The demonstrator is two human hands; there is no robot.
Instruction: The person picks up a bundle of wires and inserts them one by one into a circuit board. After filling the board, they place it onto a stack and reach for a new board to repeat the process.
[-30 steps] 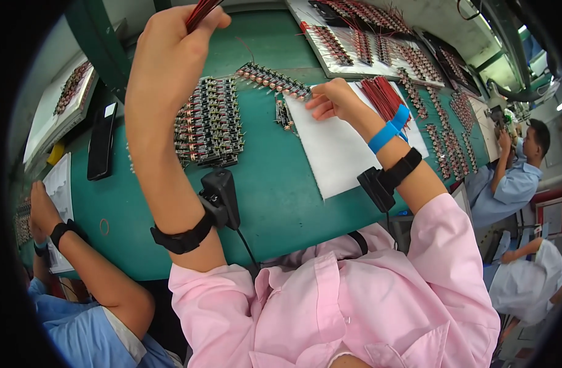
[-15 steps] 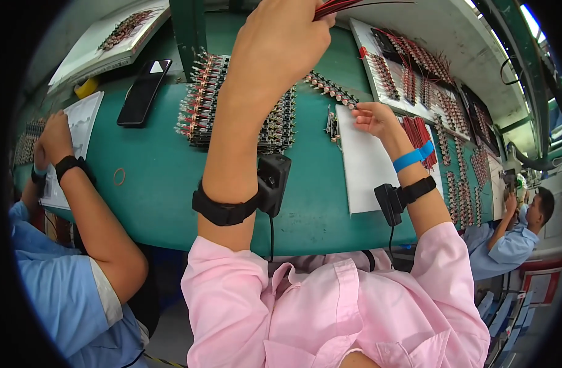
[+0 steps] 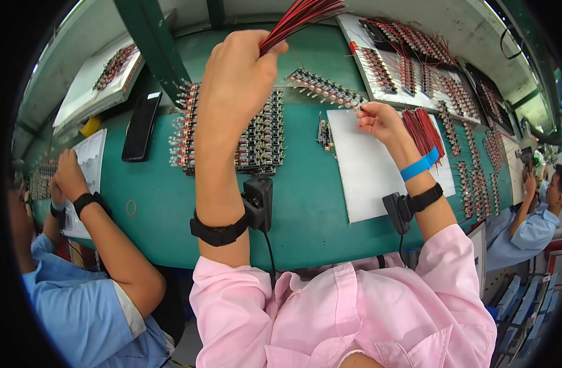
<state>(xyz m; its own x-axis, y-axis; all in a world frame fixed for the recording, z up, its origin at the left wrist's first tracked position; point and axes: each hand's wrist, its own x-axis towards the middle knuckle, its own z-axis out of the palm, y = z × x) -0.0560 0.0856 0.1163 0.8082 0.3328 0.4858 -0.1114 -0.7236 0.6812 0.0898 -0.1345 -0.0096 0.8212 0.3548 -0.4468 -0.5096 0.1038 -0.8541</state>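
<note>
My left hand (image 3: 241, 76) is raised over the far side of the bench, closed around a bundle of red and black wires (image 3: 302, 24) that fans out to the upper right. Beneath that forearm is a stack of small circuit-board strips (image 3: 259, 138), partly hidden by the arm. My right hand (image 3: 380, 121) pinches the near right end of a single circuit-board strip (image 3: 327, 91), which slants away to the left. Below this hand is a white board (image 3: 360, 178), with a pile of red and black wires (image 3: 423, 132) beside my wrist.
A few loose board pieces (image 3: 324, 134) lie left of the white board. Wired strips fill a white panel (image 3: 410, 76) at the far right. A phone (image 3: 141, 129) and a rubber band (image 3: 131, 208) are at left, near a co-worker's hands (image 3: 68, 175). A green post (image 3: 151, 46) rises behind.
The view has tilted up, so the scene sits lower and more of the wire bundle shows. Both hands keep their hold; more of the strip is visible beside my left hand.
</note>
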